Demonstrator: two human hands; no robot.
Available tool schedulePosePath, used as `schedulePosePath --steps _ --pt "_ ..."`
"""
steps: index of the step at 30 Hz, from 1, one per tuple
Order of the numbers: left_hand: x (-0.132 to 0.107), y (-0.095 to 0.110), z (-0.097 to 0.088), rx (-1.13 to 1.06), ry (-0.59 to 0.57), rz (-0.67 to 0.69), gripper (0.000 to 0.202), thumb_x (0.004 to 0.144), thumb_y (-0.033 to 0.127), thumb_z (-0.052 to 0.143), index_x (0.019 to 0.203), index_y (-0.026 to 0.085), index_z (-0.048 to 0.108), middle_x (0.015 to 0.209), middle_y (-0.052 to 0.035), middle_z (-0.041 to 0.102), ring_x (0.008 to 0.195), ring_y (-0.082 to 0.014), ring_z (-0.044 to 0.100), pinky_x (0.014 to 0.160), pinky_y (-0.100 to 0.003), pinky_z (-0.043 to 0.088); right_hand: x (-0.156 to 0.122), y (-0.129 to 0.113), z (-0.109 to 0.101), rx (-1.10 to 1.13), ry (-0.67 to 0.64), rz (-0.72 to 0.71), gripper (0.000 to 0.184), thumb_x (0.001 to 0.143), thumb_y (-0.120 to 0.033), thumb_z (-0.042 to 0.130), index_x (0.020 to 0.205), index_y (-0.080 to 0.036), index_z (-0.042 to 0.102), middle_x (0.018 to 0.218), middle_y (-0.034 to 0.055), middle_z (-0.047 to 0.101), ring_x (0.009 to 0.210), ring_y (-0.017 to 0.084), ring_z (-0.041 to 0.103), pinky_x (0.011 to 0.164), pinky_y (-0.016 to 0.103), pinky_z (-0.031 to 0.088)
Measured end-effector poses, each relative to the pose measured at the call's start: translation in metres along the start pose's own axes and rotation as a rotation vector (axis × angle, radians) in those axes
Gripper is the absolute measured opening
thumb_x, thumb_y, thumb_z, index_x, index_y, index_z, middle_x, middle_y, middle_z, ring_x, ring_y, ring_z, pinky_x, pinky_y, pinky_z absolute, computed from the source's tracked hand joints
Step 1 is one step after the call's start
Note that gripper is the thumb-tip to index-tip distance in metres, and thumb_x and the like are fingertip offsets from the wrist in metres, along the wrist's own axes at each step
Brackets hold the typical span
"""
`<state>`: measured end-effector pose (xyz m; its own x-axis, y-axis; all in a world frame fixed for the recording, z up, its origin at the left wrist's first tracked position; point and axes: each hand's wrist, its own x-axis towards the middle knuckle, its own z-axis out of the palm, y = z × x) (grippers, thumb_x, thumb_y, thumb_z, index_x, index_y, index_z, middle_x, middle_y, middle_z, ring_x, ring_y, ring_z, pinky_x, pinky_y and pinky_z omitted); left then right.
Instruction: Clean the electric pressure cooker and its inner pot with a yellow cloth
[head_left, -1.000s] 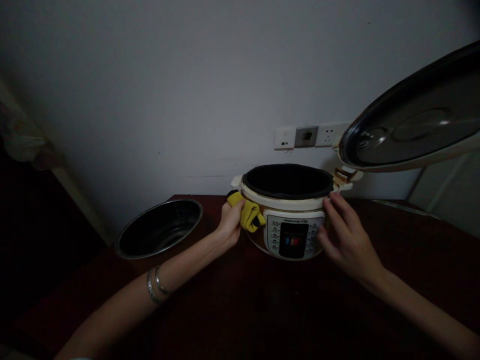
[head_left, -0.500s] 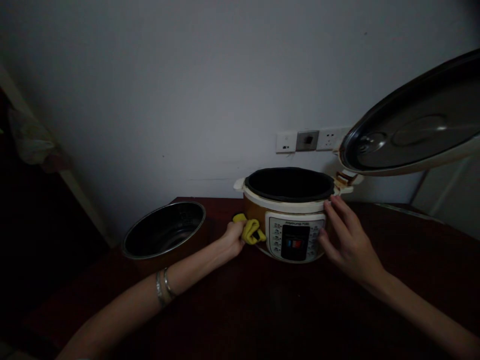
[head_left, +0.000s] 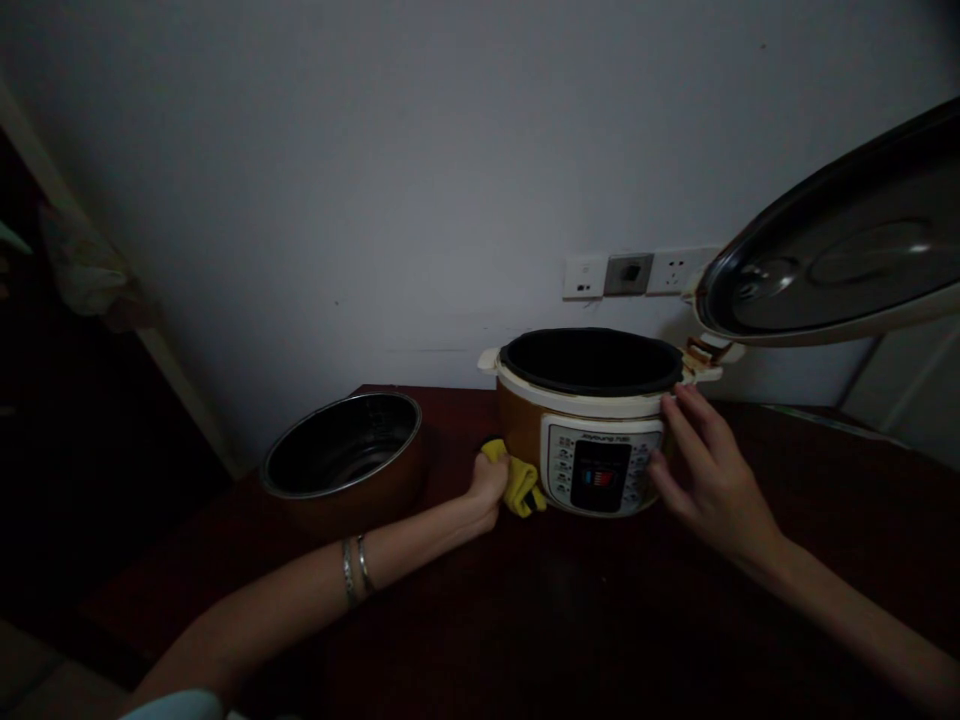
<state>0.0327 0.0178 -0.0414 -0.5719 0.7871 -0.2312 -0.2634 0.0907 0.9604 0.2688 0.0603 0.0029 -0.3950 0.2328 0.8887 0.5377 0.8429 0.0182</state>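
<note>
An electric pressure cooker (head_left: 517, 410) with an orange-brown body, white rim and front button panel stands on a dark red table. Its lid (head_left: 847, 240) is raised at the right, and the inside looks black. My left hand (head_left: 489, 482) is closed round a folded yellow cloth (head_left: 519, 485), which lies against the cooker's lower left side. With fingers stretched out, my right hand (head_left: 712, 475) rests at the cooker's right front, fingertips by the rim and thumb at the panel's edge. A brown inner pot (head_left: 375, 495) with a dark inside sits left of the cooker.
Wall sockets and a switch (head_left: 628, 274) are on the pale wall behind the cooker. The dark red table (head_left: 600, 620) reaches towards me. A light-coloured bag or cloth (head_left: 82, 265) hangs at the far left.
My left hand has slid the yellow cloth lower along the cooker's left side. My right hand stays at the cooker's right front. The view has shifted slightly.
</note>
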Motion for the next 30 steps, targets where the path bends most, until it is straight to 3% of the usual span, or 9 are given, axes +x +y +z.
schedulePosePath --steps 5,10,22,27,30 --pt "-0.002 -0.025 -0.001 0.071 0.022 -0.071 0.006 0.082 0.010 0.050 0.081 0.015 0.053 0.083 -0.0087 0.066 0.078 -0.0181 0.064 0.064 -0.025 0.048 0.001 -0.001 0.000 -0.005 0.002 -0.002 0.076 0.081 -0.014 0.054 0.147 -0.020 0.015 0.148 0.0154 0.023 0.133 0.036 0.028 0.104 0.055 0.034" --pt "-0.006 -0.021 0.000 0.105 0.006 -0.132 0.009 0.082 0.009 0.048 0.089 0.013 0.051 0.088 -0.0120 0.065 0.076 -0.0186 0.063 0.064 -0.027 0.050 0.002 -0.003 0.001 -0.022 0.002 0.010 0.076 0.081 -0.015 0.053 0.147 -0.020 0.014 0.148 0.0155 0.022 0.133 0.036 0.027 0.104 0.055 0.034" --pt "-0.027 -0.019 0.012 0.029 -0.083 -0.197 0.019 0.080 0.002 0.042 0.095 0.011 0.049 0.073 -0.0065 0.063 0.065 -0.0186 0.064 0.064 -0.034 0.053 0.002 -0.005 0.004 -0.028 0.008 0.034 0.077 0.080 -0.013 0.051 0.147 -0.020 0.014 0.148 0.0151 0.021 0.133 0.035 0.026 0.105 0.055 0.033" --pt "-0.031 -0.029 0.016 -0.023 -0.085 -0.199 0.021 0.078 0.001 0.048 0.096 0.013 0.048 0.083 -0.0073 0.064 0.072 -0.0177 0.064 0.067 -0.032 0.053 0.002 -0.006 0.003 -0.026 0.009 0.035 0.078 0.080 -0.014 0.052 0.147 -0.021 0.013 0.148 0.0151 0.021 0.134 0.035 0.026 0.105 0.055 0.033" --pt "-0.034 -0.026 0.011 -0.047 -0.093 -0.212 0.019 0.077 0.002 0.050 0.092 0.014 0.048 0.086 -0.0073 0.063 0.072 -0.0171 0.064 0.068 -0.031 0.053 0.001 -0.007 0.004 -0.031 -0.002 0.040 0.078 0.080 -0.013 0.052 0.147 -0.020 0.012 0.148 0.0159 0.020 0.134 0.034 0.025 0.105 0.054 0.033"
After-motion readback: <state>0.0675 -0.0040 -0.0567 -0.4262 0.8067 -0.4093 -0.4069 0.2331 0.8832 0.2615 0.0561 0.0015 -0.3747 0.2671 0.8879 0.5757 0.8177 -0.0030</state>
